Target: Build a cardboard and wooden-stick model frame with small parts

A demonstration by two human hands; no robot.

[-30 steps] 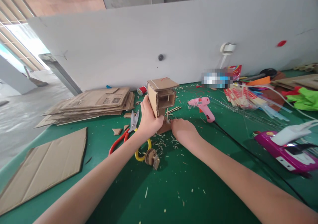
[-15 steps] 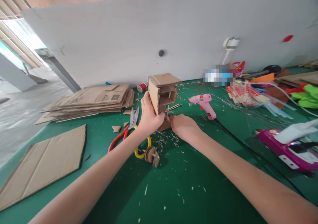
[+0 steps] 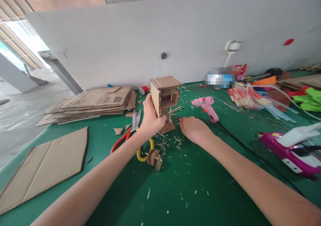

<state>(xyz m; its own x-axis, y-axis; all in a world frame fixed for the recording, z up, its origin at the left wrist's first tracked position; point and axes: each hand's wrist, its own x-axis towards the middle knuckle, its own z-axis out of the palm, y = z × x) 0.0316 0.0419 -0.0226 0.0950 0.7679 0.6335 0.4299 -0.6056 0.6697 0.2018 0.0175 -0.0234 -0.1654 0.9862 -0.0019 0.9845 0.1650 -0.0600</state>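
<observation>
A small cardboard structure [image 3: 155, 99] stands upright on the green table, with a box-like upper part, a thin stick below and a flat cardboard base [image 3: 167, 128]. Around its left side my left hand [image 3: 152, 117] is closed, the thumb at the lower front. My right hand [image 3: 193, 127] is just right of the base, apart from it, fingers pinched together. A small dark tip shows at those fingertips, too little to name. Beside my left forearm lie scissors [image 3: 135, 121] with red and yellow handles and a little cardboard wheel piece [image 3: 152, 157].
A pink glue gun [image 3: 207, 106] lies right of my right hand, its black cord running toward a purple power strip [image 3: 288, 155]. Stacked cardboard [image 3: 100, 100] and a loose sheet [image 3: 47, 165] are at left. A red thread spool [image 3: 143, 89] sits near the wall; shavings litter the table.
My right hand has drawn back to the right, away from the stick and base. My left hand keeps its hold on the cardboard structure.
</observation>
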